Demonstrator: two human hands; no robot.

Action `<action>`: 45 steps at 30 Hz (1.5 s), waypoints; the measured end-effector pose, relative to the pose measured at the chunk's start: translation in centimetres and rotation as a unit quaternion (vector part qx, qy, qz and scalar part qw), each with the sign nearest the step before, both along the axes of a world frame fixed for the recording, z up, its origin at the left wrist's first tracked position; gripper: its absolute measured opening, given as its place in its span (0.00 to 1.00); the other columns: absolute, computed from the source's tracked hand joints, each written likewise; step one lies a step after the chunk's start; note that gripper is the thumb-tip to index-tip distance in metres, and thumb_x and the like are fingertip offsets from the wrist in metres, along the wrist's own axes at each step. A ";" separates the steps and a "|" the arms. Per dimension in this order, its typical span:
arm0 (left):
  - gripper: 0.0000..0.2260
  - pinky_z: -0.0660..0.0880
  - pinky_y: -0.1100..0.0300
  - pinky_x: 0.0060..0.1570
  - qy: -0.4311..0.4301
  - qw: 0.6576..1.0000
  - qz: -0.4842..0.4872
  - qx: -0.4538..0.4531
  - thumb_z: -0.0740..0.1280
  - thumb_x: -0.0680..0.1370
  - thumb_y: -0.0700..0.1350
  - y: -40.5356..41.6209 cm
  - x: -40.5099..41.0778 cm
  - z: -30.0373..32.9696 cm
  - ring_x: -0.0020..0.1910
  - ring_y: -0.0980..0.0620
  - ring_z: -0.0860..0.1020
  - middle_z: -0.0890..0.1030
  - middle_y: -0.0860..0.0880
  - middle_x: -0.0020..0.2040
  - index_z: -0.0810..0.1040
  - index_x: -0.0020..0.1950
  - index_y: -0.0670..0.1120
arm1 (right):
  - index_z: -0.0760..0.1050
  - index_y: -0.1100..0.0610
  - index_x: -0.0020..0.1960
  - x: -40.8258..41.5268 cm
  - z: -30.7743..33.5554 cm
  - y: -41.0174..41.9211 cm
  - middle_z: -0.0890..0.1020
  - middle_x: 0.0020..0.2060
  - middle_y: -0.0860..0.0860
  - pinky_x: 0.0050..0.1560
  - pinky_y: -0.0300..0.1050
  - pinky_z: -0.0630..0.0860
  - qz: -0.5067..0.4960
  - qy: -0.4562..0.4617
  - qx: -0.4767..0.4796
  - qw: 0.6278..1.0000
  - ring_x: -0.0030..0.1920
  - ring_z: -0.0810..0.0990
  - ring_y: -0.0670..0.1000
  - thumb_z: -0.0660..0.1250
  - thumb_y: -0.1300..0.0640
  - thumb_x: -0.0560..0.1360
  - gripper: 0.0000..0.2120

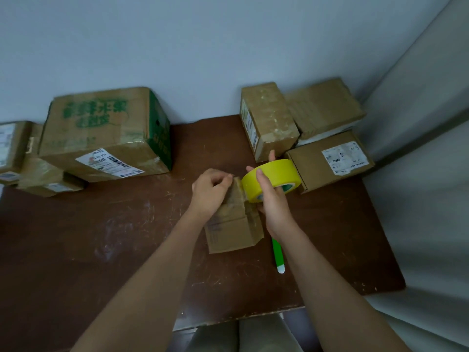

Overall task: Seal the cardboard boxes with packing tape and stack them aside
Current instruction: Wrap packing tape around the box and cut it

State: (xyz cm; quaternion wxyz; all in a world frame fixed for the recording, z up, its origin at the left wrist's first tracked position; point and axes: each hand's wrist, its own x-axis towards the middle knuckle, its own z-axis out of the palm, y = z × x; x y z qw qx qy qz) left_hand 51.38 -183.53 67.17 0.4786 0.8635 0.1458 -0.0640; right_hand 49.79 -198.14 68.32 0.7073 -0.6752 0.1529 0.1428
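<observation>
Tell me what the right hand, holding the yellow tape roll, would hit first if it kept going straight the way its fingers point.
Probably the upright cardboard box near the wall: the right hand grips the tape roll with fingers pointing away from the person, one fingertip already showing against its front face. Depth is unclear.

Both forearms are reaching in from 6 o'clock, angling toward each other. Left hand (212, 189) is sitting knuckles-up with fingers curled and pinching at its 3 o'clock side. Right hand (272, 199) is gripping with thumb on top, fingers wrapped behind.
</observation>
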 end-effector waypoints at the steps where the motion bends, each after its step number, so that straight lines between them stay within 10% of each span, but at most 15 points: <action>1: 0.14 0.61 0.44 0.72 -0.004 0.999 -0.039 0.025 0.63 0.72 0.57 0.3 -0.2 0.5 0.65 0.48 0.70 0.76 0.52 0.58 0.80 0.55 0.59 | 0.55 0.13 0.60 0.4 0.7 0.0 0.79 0.65 0.40 0.71 0.61 0.68 -0.001 -0.006 -0.015 1.000 0.67 0.75 0.48 0.61 0.35 0.76 0.22; 5: 0.45 0.36 0.46 0.74 0.056 0.987 -0.097 0.117 0.71 0.72 0.62 -0.2 -1.5 2.5 0.79 0.45 0.41 0.45 0.48 0.80 0.48 0.80 0.56 | 0.50 0.14 0.63 2.0 3.4 -0.3 0.68 0.75 0.42 0.71 0.63 0.68 -0.006 -0.043 -0.038 0.998 0.72 0.70 0.51 0.59 0.28 0.72 0.25; 12: 0.56 0.43 0.38 0.75 0.209 0.978 -0.012 -0.009 0.76 0.69 0.59 -3.5 -1.5 1.9 0.78 0.39 0.36 0.29 0.45 0.77 0.33 0.78 0.56 | 0.49 0.27 0.75 2.2 3.7 1.4 0.63 0.74 0.36 0.74 0.42 0.63 0.082 -0.150 -0.111 0.979 0.74 0.65 0.42 0.62 0.38 0.78 0.31; 16: 0.46 0.47 0.42 0.75 0.210 0.972 0.084 -0.065 0.70 0.76 0.54 -4.2 -1.3 0.4 0.79 0.40 0.39 0.35 0.42 0.79 0.39 0.80 0.51 | 0.50 0.44 0.81 1.1 2.5 1.9 0.64 0.54 0.12 0.67 0.26 0.59 0.110 -0.163 -0.149 0.969 0.63 0.63 0.24 0.64 0.49 0.82 0.34; 20: 0.44 0.68 0.38 0.68 0.155 0.972 0.100 -0.144 0.77 0.64 0.59 -2.8 -2.1 -1.6 0.76 0.39 0.60 0.61 0.44 0.77 0.61 0.75 0.56 | 0.50 0.35 0.79 0.6 3.1 2.3 0.72 0.62 0.29 0.71 0.45 0.69 0.093 -0.138 -0.117 0.979 0.67 0.72 0.40 0.64 0.40 0.79 0.34; 25: 0.35 0.79 0.44 0.57 0.123 0.957 0.132 -0.227 0.81 0.60 0.53 -1.8 -3.0 -1.7 0.62 0.47 0.77 0.76 0.49 0.65 0.71 0.65 0.54 | 0.50 0.37 0.80 0.5 2.5 2.7 0.70 0.71 0.42 0.68 0.46 0.72 0.041 -0.103 -0.061 0.992 0.67 0.74 0.44 0.65 0.42 0.80 0.35; 29: 0.35 0.79 0.51 0.54 0.117 0.931 0.173 -0.300 0.79 0.67 0.37 -0.7 -3.9 -1.1 0.58 0.49 0.79 0.78 0.49 0.62 0.69 0.69 0.51 | 0.51 0.40 0.81 0.2 1.8 3.8 0.71 0.64 0.32 0.63 0.34 0.69 0.060 -0.113 -0.086 0.988 0.60 0.73 0.31 0.67 0.46 0.79 0.37; 32: 0.35 0.80 0.50 0.53 0.127 0.901 0.200 -0.363 0.80 0.65 0.34 0.5 -4.8 -1.8 0.57 0.49 0.80 0.79 0.47 0.61 0.69 0.65 0.53 | 0.61 0.32 0.72 0.7 1.4 2.7 0.74 0.67 0.44 0.67 0.45 0.70 -0.024 -0.083 -0.081 0.993 0.65 0.75 0.46 0.73 0.50 0.76 0.32; 36: 0.33 0.79 0.48 0.57 0.137 0.894 0.183 -0.386 0.81 0.64 0.35 1.0 -5.1 -2.1 0.58 0.49 0.80 0.79 0.48 0.61 0.71 0.59 0.59 | 0.45 0.33 0.78 0.8 0.6 0.9 0.77 0.61 0.35 0.62 0.40 0.70 -0.020 -0.063 -0.055 0.996 0.56 0.75 0.33 0.71 0.54 0.78 0.44; 45: 0.31 0.79 0.52 0.54 0.144 0.875 0.170 -0.430 0.78 0.67 0.33 1.4 -5.3 -2.1 0.60 0.51 0.78 0.78 0.51 0.59 0.71 0.61 0.57 | 0.43 0.28 0.74 0.8 -0.9 1.5 0.81 0.62 0.43 0.66 0.56 0.76 -0.031 -0.041 -0.019 0.998 0.62 0.80 0.44 0.71 0.60 0.78 0.46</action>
